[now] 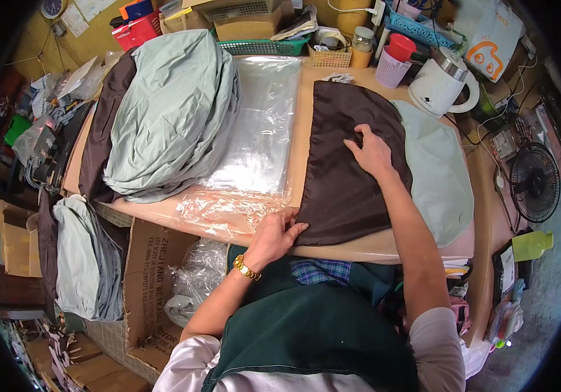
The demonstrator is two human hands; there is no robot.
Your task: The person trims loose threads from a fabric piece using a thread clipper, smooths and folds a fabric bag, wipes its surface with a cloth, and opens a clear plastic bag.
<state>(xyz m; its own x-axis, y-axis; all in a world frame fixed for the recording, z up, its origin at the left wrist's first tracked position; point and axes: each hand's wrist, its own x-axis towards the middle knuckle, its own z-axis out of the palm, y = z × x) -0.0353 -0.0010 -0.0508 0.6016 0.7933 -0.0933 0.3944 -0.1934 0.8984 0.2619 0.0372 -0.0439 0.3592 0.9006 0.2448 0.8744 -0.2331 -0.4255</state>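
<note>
A dark brown cloth (352, 183) lies flat on the table, its straight edge to the left and its curved edge to the right. Pale green fabric (440, 176) shows beside it on the right. My left hand (278, 234), below a gold watch strap, pinches the brown cloth's lower left corner. Over the upper right part of the same cloth is my right hand (370, 150), fingers apart and bent, holding nothing. Clear plastic sheets (257, 124) lie left of the cloth. Further left rises a thick pile of pale green fabric (169, 117) with brown edges.
A white kettle (434, 85), a pink cup (393, 68) and a small basket (329, 57) stand along the table's back edge. At the right is a black fan (534, 181). An open cardboard box (146, 287) and more hanging fabric (81, 261) are below left.
</note>
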